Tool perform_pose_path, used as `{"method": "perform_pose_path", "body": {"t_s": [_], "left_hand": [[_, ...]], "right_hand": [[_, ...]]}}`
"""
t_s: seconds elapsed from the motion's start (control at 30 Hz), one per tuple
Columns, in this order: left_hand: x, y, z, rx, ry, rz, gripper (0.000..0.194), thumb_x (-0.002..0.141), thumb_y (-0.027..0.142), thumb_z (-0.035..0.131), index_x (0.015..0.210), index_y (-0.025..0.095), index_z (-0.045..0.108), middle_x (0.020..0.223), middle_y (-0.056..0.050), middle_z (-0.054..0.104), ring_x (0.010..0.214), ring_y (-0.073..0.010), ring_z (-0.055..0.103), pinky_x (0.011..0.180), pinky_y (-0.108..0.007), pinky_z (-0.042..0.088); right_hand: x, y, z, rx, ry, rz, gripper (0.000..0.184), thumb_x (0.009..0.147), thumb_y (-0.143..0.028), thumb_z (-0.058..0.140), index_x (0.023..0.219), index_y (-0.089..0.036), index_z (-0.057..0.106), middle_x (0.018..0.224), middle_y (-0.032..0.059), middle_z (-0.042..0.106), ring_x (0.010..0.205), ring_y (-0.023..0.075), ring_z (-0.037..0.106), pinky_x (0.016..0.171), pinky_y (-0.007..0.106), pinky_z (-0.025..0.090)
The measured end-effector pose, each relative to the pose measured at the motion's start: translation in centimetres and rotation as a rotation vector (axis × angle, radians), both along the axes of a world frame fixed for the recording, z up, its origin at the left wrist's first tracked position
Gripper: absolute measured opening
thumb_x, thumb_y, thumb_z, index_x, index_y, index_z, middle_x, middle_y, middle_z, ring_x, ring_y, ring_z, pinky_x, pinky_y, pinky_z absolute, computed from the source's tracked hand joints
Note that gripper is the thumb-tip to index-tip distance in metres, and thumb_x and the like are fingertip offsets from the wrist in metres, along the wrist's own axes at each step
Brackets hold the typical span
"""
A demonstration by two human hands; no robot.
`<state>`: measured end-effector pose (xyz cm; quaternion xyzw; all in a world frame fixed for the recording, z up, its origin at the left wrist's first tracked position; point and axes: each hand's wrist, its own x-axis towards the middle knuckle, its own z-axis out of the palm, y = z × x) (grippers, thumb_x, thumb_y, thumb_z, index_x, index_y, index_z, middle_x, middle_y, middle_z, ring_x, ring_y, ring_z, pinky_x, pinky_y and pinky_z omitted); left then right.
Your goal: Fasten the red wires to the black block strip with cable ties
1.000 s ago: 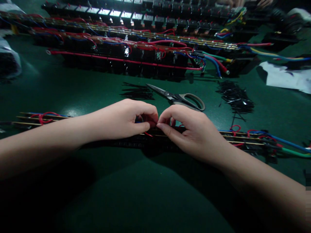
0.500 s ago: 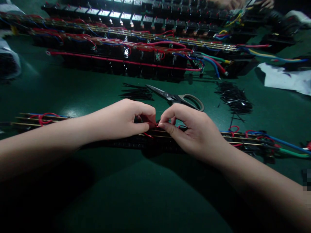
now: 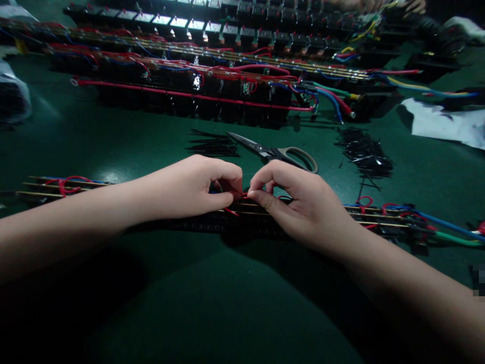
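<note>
A long black strip assembly (image 3: 197,225) with brass rails and red and blue wires lies crosswise on the green table. Over its middle, thumb and forefinger of my left hand (image 3: 206,184) are pinched on a thin red wire (image 3: 245,195). My right hand (image 3: 299,199) pinches the same wire just to the right, leaving a small gap between the fingertips. Below my left thumb a short red wire end (image 3: 232,211) sticks out. My hands and forearms hide much of the strip. Just behind my right hand lie scissors (image 3: 271,151) with dark blades and grey-rimmed handles.
Black cable ties lie in one small bundle (image 3: 214,144) and a larger pile (image 3: 366,154). Across the back run several wired strip assemblies (image 3: 189,76). White paper (image 3: 447,126) is at the right, a plastic bag (image 3: 13,93) at the left. Another person's hands (image 3: 415,6) show at the top.
Both hands stay over the same spot, still pinching the red wire. The gap between the fingertips is very slightly wider, with a little more wire showing.
</note>
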<state>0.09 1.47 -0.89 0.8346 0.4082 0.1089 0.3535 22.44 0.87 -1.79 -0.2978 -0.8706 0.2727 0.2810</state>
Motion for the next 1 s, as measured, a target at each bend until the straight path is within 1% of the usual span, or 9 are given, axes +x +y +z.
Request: {"method": "perform_pose_path", "body": {"t_s": [0.17,0.3,0.47,0.53,0.8,1.0], "left_hand": [[0.03,-0.05,0.05,0.043,-0.021,-0.021,0.01,0.085,0.022,0.058,0.087,0.021,0.068,0.081,0.005,0.069,0.073,-0.0116,0.062,0.067,-0.02,0.045],[-0.01,-0.08,0.0,0.056,-0.045,-0.03,0.009,0.086,0.022,0.059,0.089,0.021,0.068,0.083,0.004,0.069,0.075,-0.012,0.061,0.069,-0.02,0.045],[-0.18,-0.17,0.05,0.132,-0.077,-0.043,0.009,0.086,0.019,0.059,0.086,0.02,0.068,0.084,0.003,0.07,0.079,-0.0126,0.063,0.075,-0.022,0.047],[-0.24,-0.19,0.06,0.139,-0.09,-0.035,0.01,0.087,0.019,0.059,0.086,0.019,0.069,0.086,0.002,0.071,0.081,-0.0132,0.064,0.077,-0.023,0.048],[-0.25,-0.08,0.21,0.029,-0.098,0.009,0.013,0.089,0.025,0.058,0.09,0.02,0.07,0.087,0.002,0.073,0.081,-0.0141,0.066,0.074,-0.023,0.048],[-0.16,-0.02,0.54,-0.016,-0.061,0.028,0.015,0.09,0.026,0.056,0.092,0.021,0.069,0.088,0.003,0.074,0.082,-0.0149,0.067,0.077,-0.024,0.05]], "right_hand": [[-0.11,-0.08,0.13,-0.017,-0.006,-0.006,0.006,0.095,-0.016,0.062,0.09,-0.02,0.062,0.086,0.0019,0.07,0.074,0.0154,0.061,0.067,0.028,0.046],[-0.15,-0.13,0.16,-0.023,0.002,0.001,0.006,0.094,-0.015,0.063,0.09,-0.019,0.063,0.088,0.0025,0.072,0.075,0.0151,0.063,0.067,0.027,0.047],[-0.21,-0.07,0.15,-0.033,0.014,0.01,0.005,0.095,-0.016,0.063,0.09,-0.017,0.064,0.086,0.0021,0.071,0.073,0.0139,0.062,0.067,0.026,0.047],[-0.2,-0.06,0.14,-0.041,0.012,0.01,0.006,0.096,-0.017,0.063,0.09,-0.017,0.065,0.085,0.002,0.071,0.072,0.0139,0.062,0.067,0.026,0.047],[-0.17,-0.12,0.19,-0.038,-0.019,0.012,0.008,0.096,-0.019,0.061,0.091,-0.017,0.066,0.083,0.0029,0.071,0.073,0.015,0.062,0.068,0.027,0.046],[-0.2,-0.17,0.25,-0.042,-0.026,0.008,0.008,0.096,-0.017,0.06,0.091,-0.017,0.066,0.082,0.0025,0.07,0.073,0.015,0.062,0.067,0.027,0.045]]}}
